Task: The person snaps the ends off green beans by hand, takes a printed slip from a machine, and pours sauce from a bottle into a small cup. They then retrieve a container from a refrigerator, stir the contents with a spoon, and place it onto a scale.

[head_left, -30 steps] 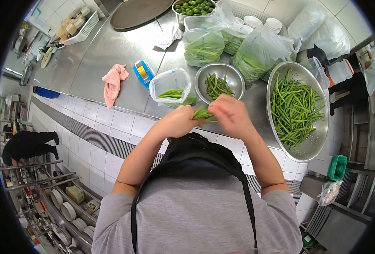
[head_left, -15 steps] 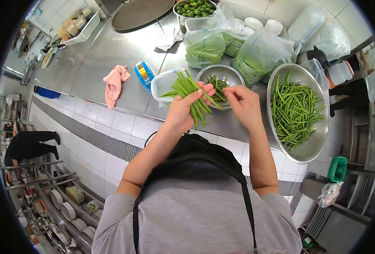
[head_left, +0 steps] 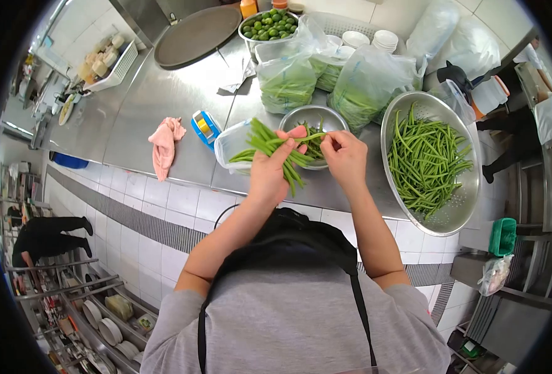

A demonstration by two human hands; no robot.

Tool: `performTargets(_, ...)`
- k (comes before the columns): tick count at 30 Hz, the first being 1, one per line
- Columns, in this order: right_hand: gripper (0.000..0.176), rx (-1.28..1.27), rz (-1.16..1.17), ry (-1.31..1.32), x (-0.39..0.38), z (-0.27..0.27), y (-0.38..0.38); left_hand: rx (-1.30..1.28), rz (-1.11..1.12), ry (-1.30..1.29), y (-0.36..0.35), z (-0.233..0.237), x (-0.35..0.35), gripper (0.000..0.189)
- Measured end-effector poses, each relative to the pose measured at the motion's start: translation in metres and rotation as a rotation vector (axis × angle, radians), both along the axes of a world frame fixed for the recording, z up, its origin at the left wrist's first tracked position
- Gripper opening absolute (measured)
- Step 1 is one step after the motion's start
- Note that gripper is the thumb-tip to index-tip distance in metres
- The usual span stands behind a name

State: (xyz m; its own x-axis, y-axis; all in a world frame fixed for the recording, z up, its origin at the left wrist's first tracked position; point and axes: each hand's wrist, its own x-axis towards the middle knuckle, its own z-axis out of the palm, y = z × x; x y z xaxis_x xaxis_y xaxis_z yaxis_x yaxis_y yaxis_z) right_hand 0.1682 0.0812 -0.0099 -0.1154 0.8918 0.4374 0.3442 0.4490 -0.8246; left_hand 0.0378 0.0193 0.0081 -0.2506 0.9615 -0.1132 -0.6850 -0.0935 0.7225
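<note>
My left hand (head_left: 268, 176) is closed around a bunch of green beans (head_left: 265, 138), which fan out past the thumb and fingers. One bean sticks out to the right, and my right hand (head_left: 349, 161) pinches its end between thumb and fingertips. Both hands are at the near side of a small steel bowl (head_left: 296, 118) that holds short bean pieces. Left of the bunch, a clear plastic container (head_left: 225, 154) is partly covered by beans. A large steel colander (head_left: 474, 187) full of green beans (head_left: 426, 165) stands to the right.
Behind the bowl stand plastic bags of green vegetables (head_left: 286, 87) and a pot of limes (head_left: 270, 26). A blue tape dispenser (head_left: 206, 129) and a pink cloth (head_left: 165, 146) lie on the steel counter (head_left: 140, 118). Another person (head_left: 51, 240) is at the far left.
My right hand has moved in toward the bunch and now pinches one bean's end. That bean now stretches between both hands. The whole view has shifted slightly.
</note>
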Motion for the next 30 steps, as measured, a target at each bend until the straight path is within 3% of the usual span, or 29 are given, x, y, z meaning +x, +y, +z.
performTargets(2,0.005,-0.049,-0.032,0.117,-0.008,-0.004,0.008,0.021,0.052,0.007,0.002,-0.007,0.009,0.009)
performTargets(4,0.007,0.125,-0.068,-0.173,-0.01,-0.007,0.015,0.048,0.148,-0.076,0.005,-0.012,0.015,0.008)
performTargets(5,0.008,0.092,-0.07,-0.342,-0.011,-0.013,0.019,0.06,0.14,-0.055,0.007,-0.014,0.014,0.008)
performTargets(8,0.009,0.14,-0.087,-0.41,-0.004,-0.026,0.029,0.07,0.199,-0.068,0.019,-0.016,0.004,0.007)
performTargets(10,0.013,0.242,-0.05,-0.301,-0.004,-0.014,0.024,0.068,0.204,-0.062,0.027,-0.012,-0.001,0.007)
performTargets(12,0.015,0.049,0.239,0.042,-0.004,0.0,0.017,0.054,0.203,-0.056,0.03,-0.01,-0.001,0.006)
performTargets(15,0.017,-0.153,0.381,-0.178,0.005,0.016,0.015,0.082,0.195,-0.099,0.034,-0.006,0.003,0.007)
performTargets(19,0.013,-0.262,0.318,0.037,0.002,0.008,0.016,0.181,0.141,0.02,0.035,-0.006,0.01,0.007)
performTargets(21,0.006,0.003,0.151,-0.164,-0.003,0.006,0.014,0.231,0.114,0.112,0.033,-0.009,0.016,0.007)
performTargets(23,0.004,0.03,0.089,-0.135,-0.008,0.003,0.016,0.345,0.127,0.292,0.033,-0.015,0.022,0.007)
performTargets(28,0.006,0.199,-0.061,-0.131,-0.002,-0.011,0.023,0.292,0.142,0.108,0.045,-0.012,0.013,0.008)
performTargets(30,0.011,-0.312,0.223,0.163,0.001,-0.011,0.02,0.28,0.139,0.043,0.049,-0.013,0.01,0.009)
